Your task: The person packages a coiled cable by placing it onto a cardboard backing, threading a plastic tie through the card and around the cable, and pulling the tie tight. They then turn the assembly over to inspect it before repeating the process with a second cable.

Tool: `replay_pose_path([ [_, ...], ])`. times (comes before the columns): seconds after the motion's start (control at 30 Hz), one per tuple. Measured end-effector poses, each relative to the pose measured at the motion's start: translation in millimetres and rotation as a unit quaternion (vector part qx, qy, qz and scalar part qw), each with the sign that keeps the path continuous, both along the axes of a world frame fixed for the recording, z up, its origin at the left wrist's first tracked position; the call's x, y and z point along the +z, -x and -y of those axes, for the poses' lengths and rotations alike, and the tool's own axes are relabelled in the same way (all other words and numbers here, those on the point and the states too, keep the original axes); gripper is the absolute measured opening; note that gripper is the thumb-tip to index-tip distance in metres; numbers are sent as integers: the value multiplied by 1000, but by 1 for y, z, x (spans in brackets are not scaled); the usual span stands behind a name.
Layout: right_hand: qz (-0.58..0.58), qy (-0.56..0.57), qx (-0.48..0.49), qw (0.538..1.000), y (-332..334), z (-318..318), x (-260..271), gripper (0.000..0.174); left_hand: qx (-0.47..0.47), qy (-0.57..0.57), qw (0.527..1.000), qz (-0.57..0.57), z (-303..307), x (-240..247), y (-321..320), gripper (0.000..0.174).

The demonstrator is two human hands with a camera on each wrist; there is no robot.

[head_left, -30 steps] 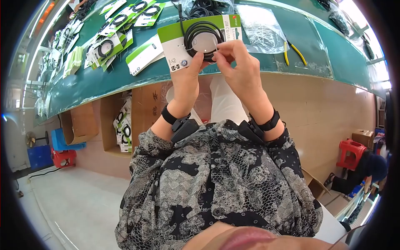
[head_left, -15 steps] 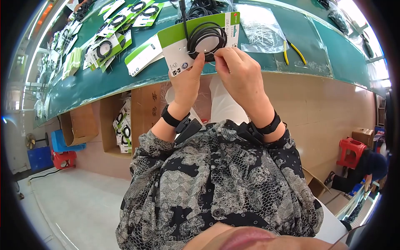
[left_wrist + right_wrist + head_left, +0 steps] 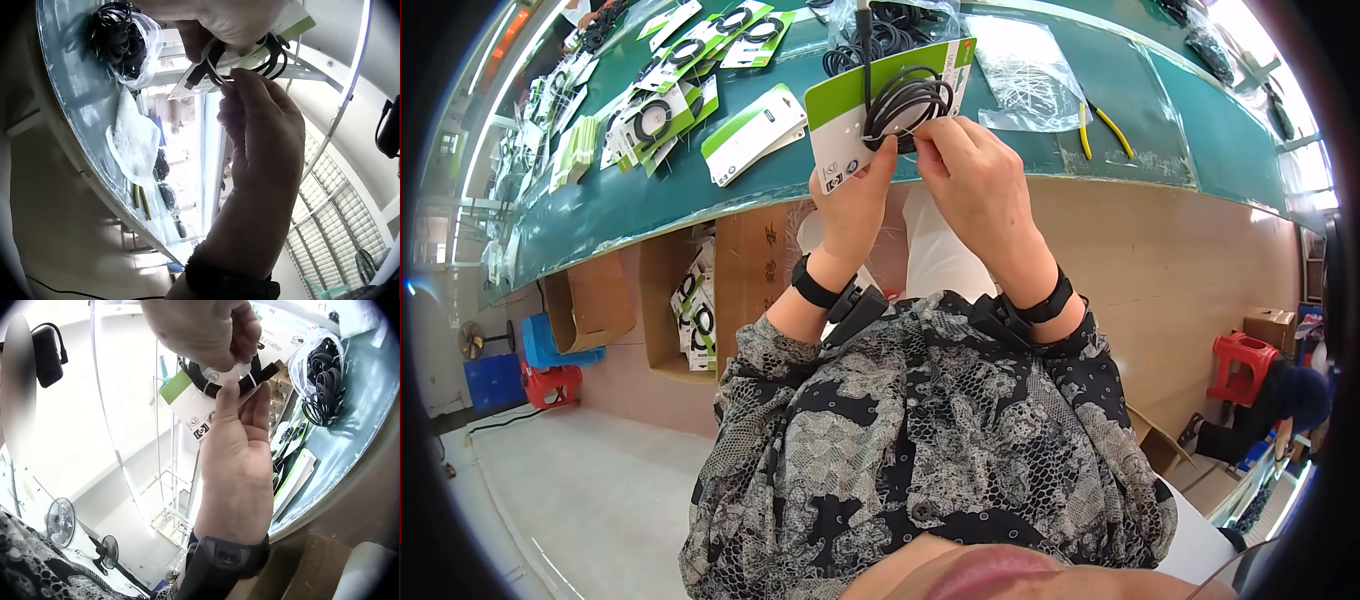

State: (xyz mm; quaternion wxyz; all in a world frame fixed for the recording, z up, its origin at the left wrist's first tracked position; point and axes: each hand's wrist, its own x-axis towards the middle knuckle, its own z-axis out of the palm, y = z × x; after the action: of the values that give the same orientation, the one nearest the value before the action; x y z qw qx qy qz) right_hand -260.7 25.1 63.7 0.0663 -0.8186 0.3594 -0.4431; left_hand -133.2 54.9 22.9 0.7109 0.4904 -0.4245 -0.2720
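Note:
My left hand (image 3: 850, 205) holds a green-and-white packaging card (image 3: 832, 135) above the table's front edge, thumb on the front face and the other fingers behind. Against the card lies a coiled black USB-C cable (image 3: 878, 112), one end sticking up past the top edge. At the coil's lower side, my right hand (image 3: 980, 175) pinches a thin white tie (image 3: 908, 131) between thumb and forefinger. In the right wrist view, the left thumb presses beside the cable's plug (image 3: 269, 372), and white ties loop round the coil.
A clear bag of white ties (image 3: 1030, 85) and yellow-handled pliers (image 3: 1086, 132) lie on the right. Blank-looking cards (image 3: 750, 140) and a pile of carded cables (image 3: 650, 120) are on the left. Black cables (image 3: 888, 35) fill a bag behind. Below stands a cardboard box (image 3: 662, 300).
The card has turned and shifted slightly right in my left hand. My right fingers, loosely at the coil's edge a second ago, have closed on the white tie.

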Motion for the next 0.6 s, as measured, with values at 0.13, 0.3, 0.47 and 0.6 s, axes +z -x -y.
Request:
replay_pose_path([
  [0.13, -15, 1, 0, 1000, 0, -1, 1, 6, 24, -20, 997, 76, -2, 2, 0, 16],
  [0.3, -25, -3, -2, 1000, -1, -3, 3, 6, 40, -16, 991, 126, 0, -8, -3, 14],
  [0.47, 5, 2, 11, 1000, -6, 5, -7, 6, 37, 8, 994, 102, -2, 1, 5, 12],
  [0.6, -1, 12, 15, 1000, -10, 8, -9, 6, -29, -65, 997, 22, 2, -12, -7, 17],
])
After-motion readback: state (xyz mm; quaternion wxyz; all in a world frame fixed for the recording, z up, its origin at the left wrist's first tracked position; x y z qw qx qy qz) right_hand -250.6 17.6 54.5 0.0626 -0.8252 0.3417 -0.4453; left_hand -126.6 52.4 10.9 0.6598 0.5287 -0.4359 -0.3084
